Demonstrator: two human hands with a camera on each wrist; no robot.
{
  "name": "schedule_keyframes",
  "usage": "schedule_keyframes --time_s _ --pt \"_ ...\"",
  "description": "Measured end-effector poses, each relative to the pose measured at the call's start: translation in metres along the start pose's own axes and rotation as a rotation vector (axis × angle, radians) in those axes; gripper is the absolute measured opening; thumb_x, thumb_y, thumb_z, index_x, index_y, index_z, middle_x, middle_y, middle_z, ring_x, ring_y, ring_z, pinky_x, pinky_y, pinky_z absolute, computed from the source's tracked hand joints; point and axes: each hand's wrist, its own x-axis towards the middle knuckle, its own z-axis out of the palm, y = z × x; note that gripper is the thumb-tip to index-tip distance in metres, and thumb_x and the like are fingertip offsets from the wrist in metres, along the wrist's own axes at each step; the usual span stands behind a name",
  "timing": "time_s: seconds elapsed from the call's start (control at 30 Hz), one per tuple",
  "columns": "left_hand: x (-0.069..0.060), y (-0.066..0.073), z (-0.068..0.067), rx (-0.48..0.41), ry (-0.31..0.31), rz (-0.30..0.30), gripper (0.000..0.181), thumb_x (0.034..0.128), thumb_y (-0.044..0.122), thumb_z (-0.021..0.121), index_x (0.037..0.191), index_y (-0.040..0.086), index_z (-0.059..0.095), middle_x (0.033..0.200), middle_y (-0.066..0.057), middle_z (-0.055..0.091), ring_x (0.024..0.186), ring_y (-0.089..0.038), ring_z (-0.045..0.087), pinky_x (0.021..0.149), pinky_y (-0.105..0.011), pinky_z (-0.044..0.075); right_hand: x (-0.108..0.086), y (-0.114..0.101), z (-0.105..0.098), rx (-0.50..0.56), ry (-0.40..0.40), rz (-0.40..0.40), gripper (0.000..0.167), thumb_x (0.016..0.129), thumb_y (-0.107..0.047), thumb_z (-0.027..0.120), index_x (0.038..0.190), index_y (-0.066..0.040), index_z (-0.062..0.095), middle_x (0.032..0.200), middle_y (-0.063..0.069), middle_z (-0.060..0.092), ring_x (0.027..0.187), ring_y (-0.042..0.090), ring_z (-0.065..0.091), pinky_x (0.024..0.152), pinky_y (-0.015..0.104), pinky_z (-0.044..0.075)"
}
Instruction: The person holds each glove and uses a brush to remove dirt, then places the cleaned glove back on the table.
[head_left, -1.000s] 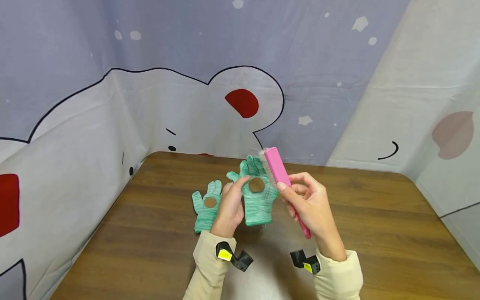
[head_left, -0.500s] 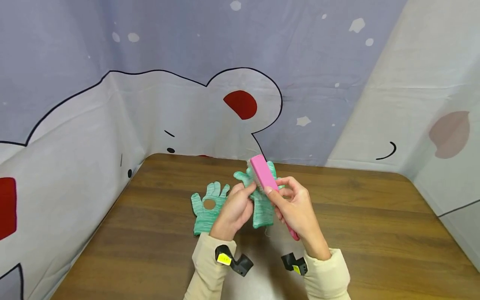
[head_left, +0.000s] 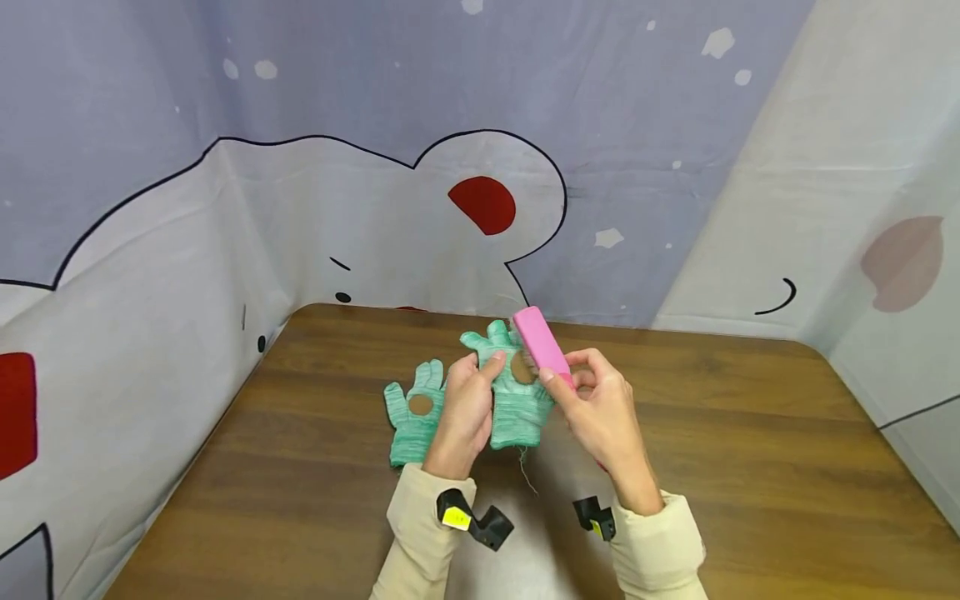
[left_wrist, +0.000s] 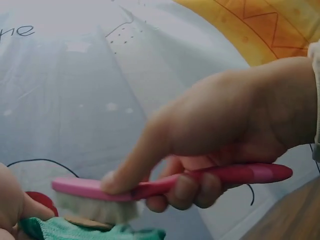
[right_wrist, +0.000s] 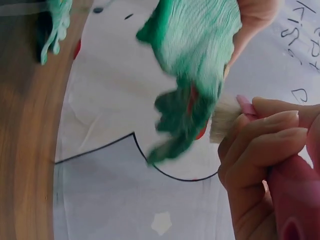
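Note:
My left hand holds a green knitted glove above the table, thumb on its front and the other fingers behind it. The glove has a round brown patch on its face, and a loose thread hangs below the cuff. In my right hand is a pink brush, gripped with the thumb along the back of its head. Pale bristles rest against the patch in the left wrist view. From the right wrist view, the bristles lie against the glove's edge.
A second green glove with a similar brown patch lies on the wooden table, left of my left hand. A printed cloth hangs behind the table and along its sides.
The brush swept left across the glove, then came back slightly right. The glove tilted under it and now faces up flatter again. Both hands kept their grip.

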Motion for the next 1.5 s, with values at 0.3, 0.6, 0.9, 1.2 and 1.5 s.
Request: schedule_keyframes --time_s 0.3,0.6,0.9,1.2,1.5 --pt "0.002 0.0 -0.001 -0.115 0.025 -0.008 0.025 0.0994 0.013 0.037 0.113 -0.007 0.039 0.118 -0.009 0.04 0.128 -0.019 0.027 0.109 -0.035 0.018 -0.003 -0.004 0.001 -0.013 0.042 -0.061 0.031 0.081 -0.026 0.07 0.103 -0.009 0.057 0.068 0.009 0.062 0.049 0.011 0.058 0.043 0.027 0.045" --pt "0.0 -0.004 0.004 -0.177 -0.039 -0.064 0.035 0.1016 0.02 0.027 0.121 -0.009 0.034 0.124 -0.01 0.031 0.134 -0.018 0.011 0.11 -0.033 0.012 -0.009 -0.007 0.024 0.081 0.012 -0.107 0.034 0.08 -0.028 0.071 0.104 -0.008 0.057 0.066 0.007 0.06 0.045 0.013 0.056 0.04 0.027 0.044" --pt "-0.001 -0.004 0.003 -0.02 0.015 -0.051 0.024 0.1007 0.019 0.033 0.094 -0.002 0.042 0.09 -0.004 0.04 0.102 -0.015 0.039 0.098 -0.034 0.025 -0.004 0.002 0.028 -0.159 0.18 -0.224 0.03 0.081 -0.022 0.07 0.1 -0.003 0.057 0.062 0.002 0.06 0.049 0.012 0.05 0.046 0.025 0.04" --pt "-0.004 -0.002 -0.001 0.103 0.065 -0.047 0.029 0.0993 0.019 0.039 0.075 0.004 0.042 0.062 0.001 0.033 0.052 -0.009 0.031 0.056 -0.02 0.031 0.0 0.01 0.026 -0.196 0.226 -0.22 0.032 0.08 -0.02 0.072 0.101 -0.002 0.057 0.061 0.005 0.058 0.049 0.013 0.048 0.045 0.026 0.038" --pt "-0.001 -0.002 -0.001 -0.024 0.012 -0.049 0.023 0.1005 0.017 0.033 0.08 0.007 0.033 0.08 -0.001 0.03 0.081 -0.013 0.034 0.079 -0.026 0.029 0.001 0.005 0.012 0.137 0.07 -0.058 0.031 0.082 -0.023 0.07 0.104 -0.006 0.057 0.067 0.01 0.058 0.044 0.013 0.053 0.04 0.026 0.044"
